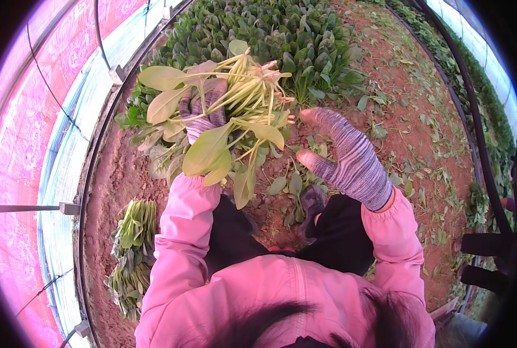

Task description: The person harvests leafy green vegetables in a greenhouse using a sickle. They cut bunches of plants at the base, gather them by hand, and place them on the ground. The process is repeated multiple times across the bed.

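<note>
My left hand (206, 108), in a striped grey-purple knit glove, grips a bunch of leafy greens (252, 91) that looks like spinach. The pinkish cut root ends point right, and broad leaves hang over the wrist and below. To the right of those ends, my right hand (350, 152) in a matching glove is held with thumb and fingers apart and nothing between them. Its fingertips look brownish and come close to the stems; whether they touch cannot be told. Loose leaves (286, 185) lie on the soil under the bunch, around my shoes.
A dense bed of growing greens (258, 35) stands ahead. Bunches of harvested greens (134, 230) lie on the soil at my left. Leaf scraps litter the reddish soil (432, 174) at right. A dark hose (84, 191) runs along the plastic-sheeted wall. Dark shapes (484, 261) at right are unclear.
</note>
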Action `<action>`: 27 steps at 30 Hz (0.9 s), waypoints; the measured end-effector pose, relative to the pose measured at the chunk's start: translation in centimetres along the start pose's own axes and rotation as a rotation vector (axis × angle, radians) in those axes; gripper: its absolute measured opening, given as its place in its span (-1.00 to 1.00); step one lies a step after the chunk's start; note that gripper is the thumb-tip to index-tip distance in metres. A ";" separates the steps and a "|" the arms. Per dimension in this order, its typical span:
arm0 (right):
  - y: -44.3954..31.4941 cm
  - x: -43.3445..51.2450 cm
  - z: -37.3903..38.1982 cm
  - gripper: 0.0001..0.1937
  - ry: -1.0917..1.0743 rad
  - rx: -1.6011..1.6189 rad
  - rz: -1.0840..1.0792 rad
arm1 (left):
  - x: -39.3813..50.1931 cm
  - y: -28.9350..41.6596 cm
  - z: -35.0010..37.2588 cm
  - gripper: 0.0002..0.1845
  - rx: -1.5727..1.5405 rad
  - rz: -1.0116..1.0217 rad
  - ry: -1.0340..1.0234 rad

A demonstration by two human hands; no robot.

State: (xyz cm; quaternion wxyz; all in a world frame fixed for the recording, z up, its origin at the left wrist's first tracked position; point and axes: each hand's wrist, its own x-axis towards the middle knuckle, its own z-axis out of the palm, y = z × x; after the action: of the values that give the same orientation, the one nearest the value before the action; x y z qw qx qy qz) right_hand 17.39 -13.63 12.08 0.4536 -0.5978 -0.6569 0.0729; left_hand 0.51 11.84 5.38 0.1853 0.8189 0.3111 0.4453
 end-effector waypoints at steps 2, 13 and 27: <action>-0.4 0.9 0.7 -0.21 0.083 -0.135 -0.117 | -0.1 -0.4 0.8 -0.51 0.244 0.068 -0.041; 2.6 2.7 4.7 -0.68 0.143 0.637 0.082 | -2.0 -5.1 5.3 -0.49 -0.189 0.247 -0.165; 10.8 1.3 0.2 -0.60 0.174 0.073 0.166 | -3.2 0.9 4.3 -0.41 -0.558 -0.017 -0.510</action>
State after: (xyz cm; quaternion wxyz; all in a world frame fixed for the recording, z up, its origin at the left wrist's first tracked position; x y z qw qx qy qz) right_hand 25.17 -9.48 5.79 0.5230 -0.6370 -0.5603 0.0819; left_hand 3.08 8.93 1.64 0.4766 0.8188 0.1283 0.2932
